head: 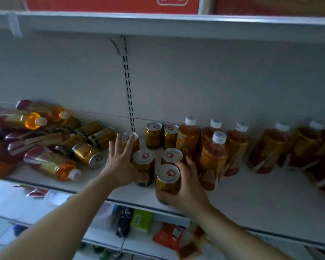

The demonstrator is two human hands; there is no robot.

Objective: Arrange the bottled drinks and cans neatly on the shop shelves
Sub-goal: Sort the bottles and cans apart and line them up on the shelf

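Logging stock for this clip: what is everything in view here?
Shelf: one, white, holds the drinks.
Upright cans: six, gold, shelf centre.
Lying cans: several, gold, left pile.
Upright bottles: at least six, amber, white caps, right of cans.
Lying bottles: several, amber, left pile.
Cartons: two, red, top shelf.
Green packet: one, lower shelf.
Orange packet: one, lower shelf.
Left hand: open, fingers spread by upright cans.
Right hand: grips front can.
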